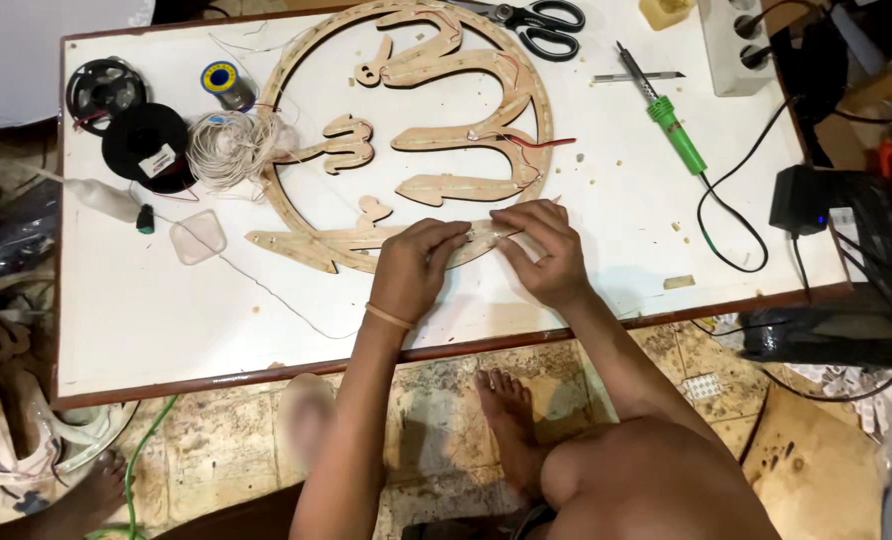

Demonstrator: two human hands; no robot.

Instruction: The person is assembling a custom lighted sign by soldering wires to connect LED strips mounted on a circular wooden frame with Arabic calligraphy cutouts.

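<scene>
A round wooden cut-out frame [296, 60] with curved lettering shapes lies on the white table [146, 310]. Thin red wire [541, 142] runs along its right side. My left hand [416, 270] and my right hand [541, 245] both press on the lower rim of the frame, fingertips meeting near a pale strip held against the wood. A band sits on my left wrist.
Black scissors [536, 22], a green soldering iron [676, 130], a blade tool [636, 76], a white power strip [731, 45], a coil of pale wire [231, 148], black reels [146, 140], a solder spool [221, 78], a glue bottle [106, 200], a black adapter [801, 200]. My bare foot [506, 410] is below.
</scene>
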